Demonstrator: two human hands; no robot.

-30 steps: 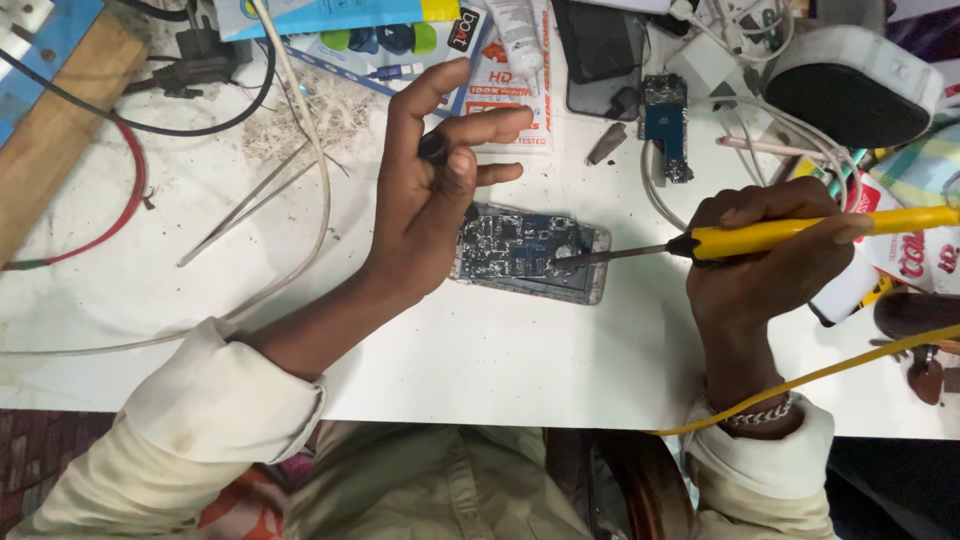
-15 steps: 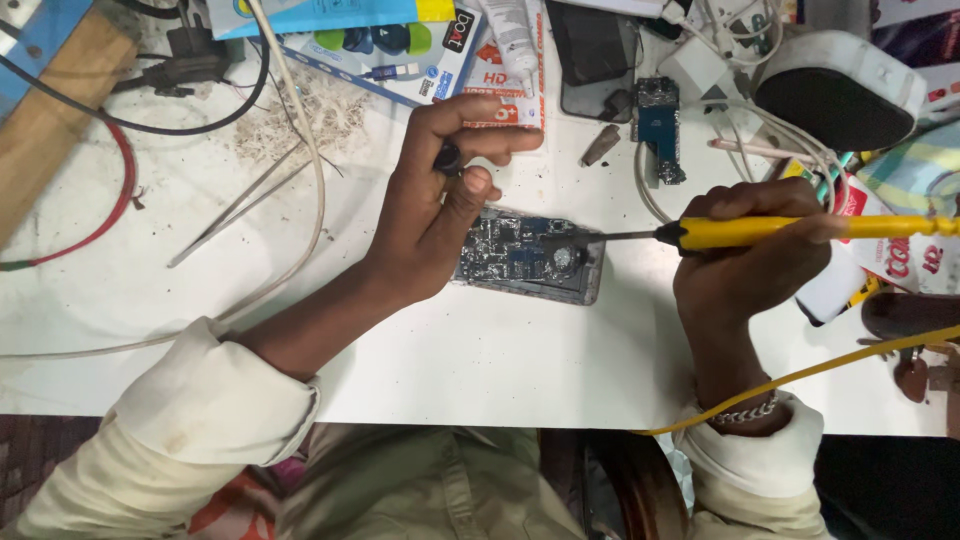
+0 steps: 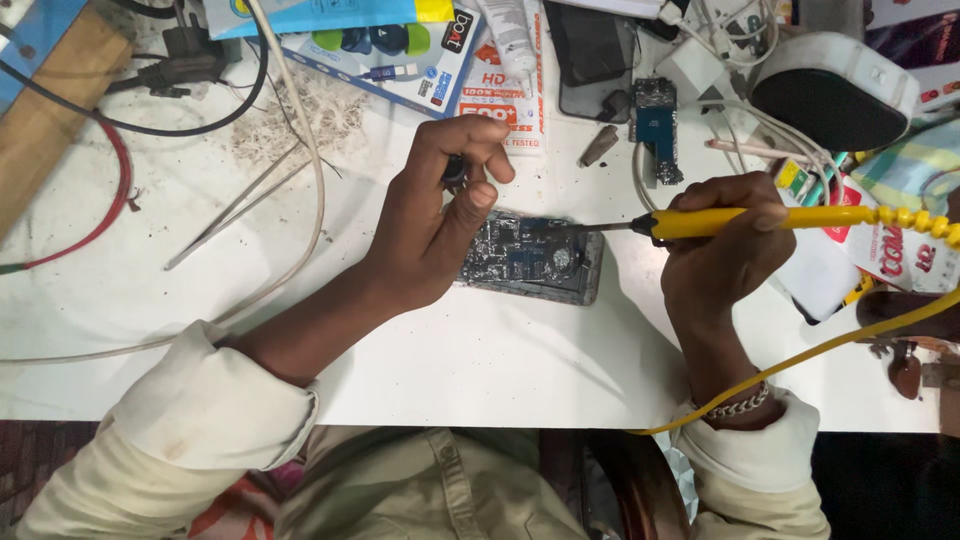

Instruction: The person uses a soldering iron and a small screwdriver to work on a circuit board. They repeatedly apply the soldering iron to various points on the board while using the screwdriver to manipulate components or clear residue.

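Left hand (image 3: 435, 225) pinches fingertips together; right hand (image 3: 725, 250) is curled closed.

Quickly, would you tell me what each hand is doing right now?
Left hand: closed, pinching a small dark object above the opened phone.
Right hand: closed around the yellow soldering iron.

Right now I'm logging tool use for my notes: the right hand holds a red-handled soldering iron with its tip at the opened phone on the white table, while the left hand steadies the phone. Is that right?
Not quite. The head view shows the soldering iron in the right hand has a yellow handle, not red. The rest holds: its tip is at the opened phone on the white table, and the left hand rests on the phone's left end.
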